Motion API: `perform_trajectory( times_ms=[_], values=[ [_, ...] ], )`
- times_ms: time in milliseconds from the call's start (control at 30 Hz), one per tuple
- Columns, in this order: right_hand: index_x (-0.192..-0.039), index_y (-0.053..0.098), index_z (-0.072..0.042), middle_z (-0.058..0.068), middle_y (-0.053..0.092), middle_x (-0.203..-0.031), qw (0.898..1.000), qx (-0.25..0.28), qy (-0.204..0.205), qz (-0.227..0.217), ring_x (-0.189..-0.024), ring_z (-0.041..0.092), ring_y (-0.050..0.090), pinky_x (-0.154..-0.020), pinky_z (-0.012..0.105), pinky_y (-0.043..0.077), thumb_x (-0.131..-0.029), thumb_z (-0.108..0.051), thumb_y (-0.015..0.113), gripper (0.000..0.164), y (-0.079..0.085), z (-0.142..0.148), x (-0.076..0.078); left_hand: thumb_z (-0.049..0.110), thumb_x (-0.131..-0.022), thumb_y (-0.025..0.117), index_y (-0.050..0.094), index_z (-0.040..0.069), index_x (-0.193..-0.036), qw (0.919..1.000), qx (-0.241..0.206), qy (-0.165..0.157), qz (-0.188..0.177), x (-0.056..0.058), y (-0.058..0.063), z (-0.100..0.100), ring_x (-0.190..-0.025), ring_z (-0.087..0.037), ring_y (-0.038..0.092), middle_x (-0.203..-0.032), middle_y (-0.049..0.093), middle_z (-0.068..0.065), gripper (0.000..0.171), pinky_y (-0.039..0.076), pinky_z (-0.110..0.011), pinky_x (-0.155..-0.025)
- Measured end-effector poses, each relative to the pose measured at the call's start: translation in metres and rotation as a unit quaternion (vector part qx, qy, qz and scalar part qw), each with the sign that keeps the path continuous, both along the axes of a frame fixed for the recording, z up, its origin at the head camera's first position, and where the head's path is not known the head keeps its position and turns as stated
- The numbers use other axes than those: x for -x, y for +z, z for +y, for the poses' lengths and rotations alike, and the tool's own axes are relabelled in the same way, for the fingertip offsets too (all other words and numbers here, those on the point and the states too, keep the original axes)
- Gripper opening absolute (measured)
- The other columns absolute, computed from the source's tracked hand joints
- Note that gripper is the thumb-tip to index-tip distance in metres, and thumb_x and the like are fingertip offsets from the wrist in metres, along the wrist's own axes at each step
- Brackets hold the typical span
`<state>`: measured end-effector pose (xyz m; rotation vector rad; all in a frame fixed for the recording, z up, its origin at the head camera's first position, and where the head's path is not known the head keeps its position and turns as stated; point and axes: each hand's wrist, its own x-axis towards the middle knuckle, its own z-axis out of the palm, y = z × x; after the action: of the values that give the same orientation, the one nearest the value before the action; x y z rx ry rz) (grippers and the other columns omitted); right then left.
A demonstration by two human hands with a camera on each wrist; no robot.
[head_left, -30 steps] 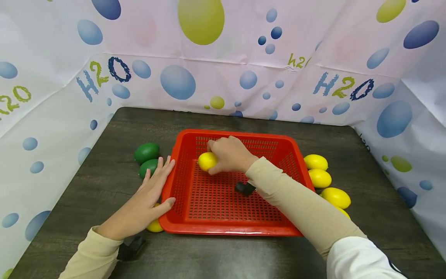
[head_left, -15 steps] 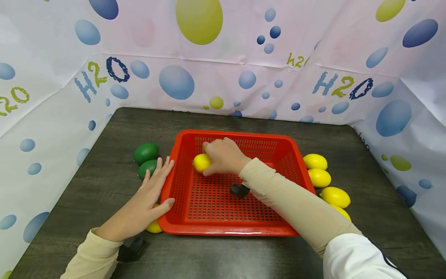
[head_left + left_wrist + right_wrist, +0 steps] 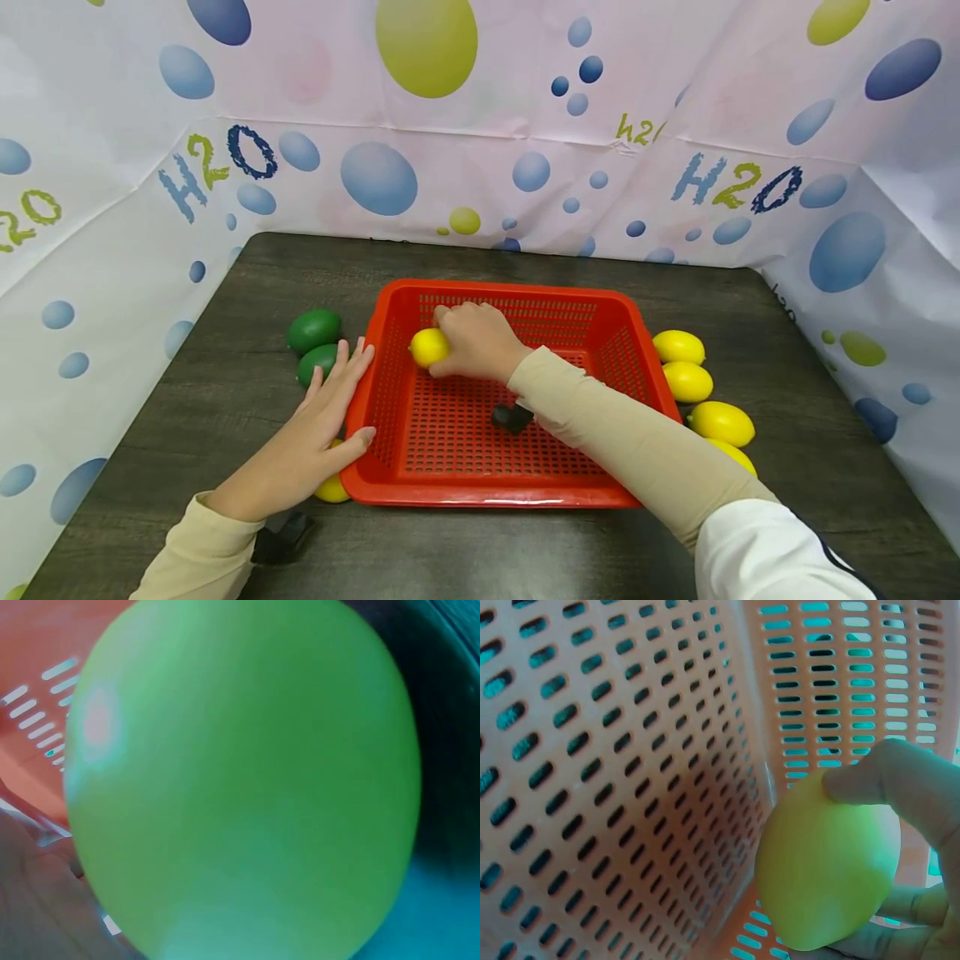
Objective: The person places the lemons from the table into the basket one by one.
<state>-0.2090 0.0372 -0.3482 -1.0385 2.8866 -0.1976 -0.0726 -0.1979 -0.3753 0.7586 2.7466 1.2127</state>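
Observation:
A red plastic basket (image 3: 495, 498) with perforated walls stands on the dark table. Inside it, toward the left side, my right hand (image 3: 480, 340) grips a yellow lemon (image 3: 430, 347) between thumb and fingers. The right wrist view shows that lemon (image 3: 829, 862) close to the basket's slotted walls, the thumb on its upper side. With fingers spread, my left hand (image 3: 315, 442) rests against the basket's left rim. Partly hidden under that hand is another lemon (image 3: 332, 489), and a large, close fruit (image 3: 247, 780) fills most of the left wrist view.
Two green fruits (image 3: 315, 332) lie left of the basket, near the left fingertips. Several lemons (image 3: 722, 423) line the basket's right side, the nearest partly covered by the right sleeve. A patterned white sheet (image 3: 525, 100) hangs behind the table and along its sides.
My right hand has moved a little to the left inside the basket, carrying the lemon with it. The left hand stays on the rim.

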Motion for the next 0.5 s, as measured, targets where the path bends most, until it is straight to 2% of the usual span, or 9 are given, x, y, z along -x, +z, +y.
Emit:
perform_trajectory(
  times_ms=[267,400,500],
  values=[
    [-0.121,0.065,-0.007,0.002,0.069,-0.096,1.000,-0.010,0.003,0.007,-0.083,0.021,0.061,-0.075,0.036,0.049,-0.087,-0.046,0.079,0.054,-0.006,-0.006,-0.002,0.020,-0.105,0.056,0.000,0.021,-0.168,1.0000,-0.001,0.003,-0.007,0.000,0.000,-0.001,-0.157,-0.034,-0.014,-0.173,-0.004,-0.001,0.084,-0.010,-0.063,-0.120],
    [-0.129,0.064,-0.005,0.004,0.071,-0.104,1.000,-0.020,-0.002,0.011,-0.092,0.025,0.064,-0.092,0.044,0.051,-0.088,-0.048,0.078,0.061,-0.007,-0.009,-0.003,0.020,-0.105,0.056,0.000,0.021,-0.168,1.0000,0.000,0.003,-0.009,0.001,0.001,0.000,-0.157,-0.033,-0.014,-0.173,-0.003,-0.001,0.084,-0.010,-0.062,-0.121],
    [-0.133,0.063,-0.005,0.006,0.072,-0.111,1.000,-0.021,-0.007,0.013,-0.099,0.028,0.065,-0.106,0.052,0.047,-0.089,-0.048,0.077,0.063,-0.007,-0.011,-0.003,0.020,-0.105,0.056,0.000,0.022,-0.168,0.9999,0.000,0.004,-0.010,0.001,0.001,0.000,-0.157,-0.032,-0.014,-0.173,-0.004,-0.001,0.084,-0.010,-0.062,-0.121]
  ],
)
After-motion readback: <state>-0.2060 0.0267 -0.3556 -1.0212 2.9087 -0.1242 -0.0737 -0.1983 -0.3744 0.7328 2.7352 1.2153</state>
